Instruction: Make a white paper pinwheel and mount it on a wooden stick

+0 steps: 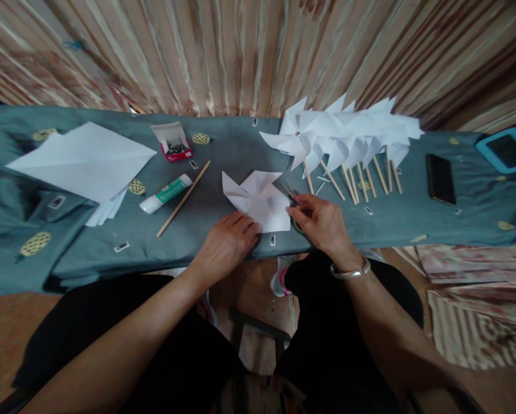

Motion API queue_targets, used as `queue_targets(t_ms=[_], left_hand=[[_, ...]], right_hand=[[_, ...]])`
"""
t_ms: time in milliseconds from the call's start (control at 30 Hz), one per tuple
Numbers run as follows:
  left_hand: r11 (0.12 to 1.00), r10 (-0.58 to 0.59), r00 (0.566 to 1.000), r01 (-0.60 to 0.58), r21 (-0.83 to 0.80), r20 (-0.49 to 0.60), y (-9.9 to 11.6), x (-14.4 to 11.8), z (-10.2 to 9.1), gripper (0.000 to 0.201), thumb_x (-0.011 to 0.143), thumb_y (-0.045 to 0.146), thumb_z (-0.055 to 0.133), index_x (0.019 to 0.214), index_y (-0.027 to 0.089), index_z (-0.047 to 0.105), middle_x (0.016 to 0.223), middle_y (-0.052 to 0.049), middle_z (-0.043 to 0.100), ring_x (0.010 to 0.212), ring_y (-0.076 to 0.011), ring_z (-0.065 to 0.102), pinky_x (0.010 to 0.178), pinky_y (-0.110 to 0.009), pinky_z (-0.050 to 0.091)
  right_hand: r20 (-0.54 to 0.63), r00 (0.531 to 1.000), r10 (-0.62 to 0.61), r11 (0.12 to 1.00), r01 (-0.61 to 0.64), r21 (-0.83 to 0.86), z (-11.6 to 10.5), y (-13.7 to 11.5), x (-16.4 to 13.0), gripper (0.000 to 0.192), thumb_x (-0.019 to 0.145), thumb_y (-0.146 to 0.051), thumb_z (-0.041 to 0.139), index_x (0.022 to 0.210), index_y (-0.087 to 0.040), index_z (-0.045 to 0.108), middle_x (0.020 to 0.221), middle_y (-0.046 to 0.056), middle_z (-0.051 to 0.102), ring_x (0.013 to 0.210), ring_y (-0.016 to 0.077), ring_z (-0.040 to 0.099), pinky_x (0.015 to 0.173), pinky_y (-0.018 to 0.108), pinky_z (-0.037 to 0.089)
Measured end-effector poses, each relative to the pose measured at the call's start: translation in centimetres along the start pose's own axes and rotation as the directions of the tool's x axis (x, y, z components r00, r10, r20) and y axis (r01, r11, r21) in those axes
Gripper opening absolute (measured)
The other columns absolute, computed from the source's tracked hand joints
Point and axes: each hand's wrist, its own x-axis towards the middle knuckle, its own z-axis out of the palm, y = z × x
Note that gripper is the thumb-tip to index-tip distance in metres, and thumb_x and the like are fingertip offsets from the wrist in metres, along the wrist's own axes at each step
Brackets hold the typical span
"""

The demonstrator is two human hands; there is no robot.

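Observation:
A white paper pinwheel (264, 201), its blades folded in, lies on the cloth before me. My left hand (229, 238) holds its lower left edge, fingers bent over the paper. At the pinwheel's right side my right hand (320, 221) is closed around a small pair of scissors (289, 190); the blades point away from me, and the hand partly covers the handles. The right thumb is close to the paper's edge, and I cannot tell if it touches. Left of the pinwheel lie a wooden stick (183, 198) and a glue stick (166, 194).
Several finished pinwheels (339, 129) on sticks overlap at the back right. A red box (176, 150) of small metal pins stands open behind the glue stick. Folded paper sheets (85, 161) lie left. A phone (441, 178) and a blue-framed tablet (508, 150) lie right. Curtains hang behind.

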Motion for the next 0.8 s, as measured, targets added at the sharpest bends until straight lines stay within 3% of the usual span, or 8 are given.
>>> queue_targets(t_ms=[100, 233, 367, 633, 800], left_hand=[[1.0, 0.007, 0.999, -0.008, 0.017, 0.032, 0.0, 0.1, 0.0, 0.012, 0.093, 0.014, 0.053, 0.098, 0.011, 0.064, 0.097, -0.01, 0.067, 0.094, -0.0241, 0.06, 0.08, -0.036, 0.053], [0.997, 0.022, 0.997, -0.027, 0.067, 0.076, 0.0, 0.2, -0.1, 0.011, 0.092, 0.012, 0.054, 0.096, 0.011, 0.064, 0.096, -0.01, 0.066, 0.092, -0.0235, 0.06, 0.075, -0.034, 0.053], [0.997, 0.011, 0.999, -0.015, 0.071, 0.053, -0.2, 0.1, -0.2, 0.011, 0.093, 0.011, 0.053, 0.089, 0.012, 0.063, 0.09, -0.008, 0.065, 0.086, -0.022, 0.061, 0.07, -0.032, 0.053], [1.0, -0.014, 0.999, 0.015, 0.015, -0.044, -1.0, -1.8, -0.6, 0.018, 0.095, 0.013, 0.047, 0.091, 0.013, 0.065, 0.09, -0.007, 0.068, 0.082, -0.0209, 0.062, 0.068, -0.032, 0.053], [0.999, -0.027, 0.999, 0.028, 0.016, -0.039, -1.2, -2.5, -0.2, 0.019, 0.095, 0.014, 0.048, 0.092, 0.014, 0.066, 0.09, -0.007, 0.068, 0.083, -0.02, 0.063, 0.068, -0.03, 0.054]], right_hand=[[-0.095, 0.973, -0.209, 0.969, 0.193, -0.155, -0.4, -0.5, -0.5, 0.024, 0.09, -0.027, 0.057, 0.109, -0.02, 0.071, 0.097, 0.009, 0.076, 0.091, 0.026, 0.07, 0.083, 0.039, 0.055], [0.004, 0.934, -0.357, 0.93, 0.356, -0.098, -0.7, -0.8, -0.7, 0.031, 0.093, -0.016, 0.045, 0.111, -0.019, 0.07, 0.112, 0.009, 0.074, 0.105, 0.0239, 0.067, 0.096, 0.04, 0.052], [0.086, 0.913, -0.4, 0.914, 0.404, -0.037, -0.9, -0.3, -0.5, 0.038, 0.088, -0.009, 0.043, 0.113, -0.017, 0.07, 0.123, 0.01, 0.069, 0.115, 0.0244, 0.063, 0.102, 0.045, 0.05], [0.048, 0.907, -0.419, 0.907, 0.421, -0.028, -1.4, -1.1, -1.2, 0.042, 0.087, -0.007, 0.043, 0.118, -0.023, 0.067, 0.134, 0.008, 0.062, 0.124, 0.0251, 0.057, 0.106, 0.049, 0.047], [0.182, 0.864, -0.469, 0.879, 0.477, 0.001, -1.2, -1.7, -1.7, 0.043, 0.082, -0.004, 0.045, 0.111, -0.023, 0.07, 0.148, 0.007, 0.05, 0.137, 0.0282, 0.047, 0.11, 0.055, 0.043]])
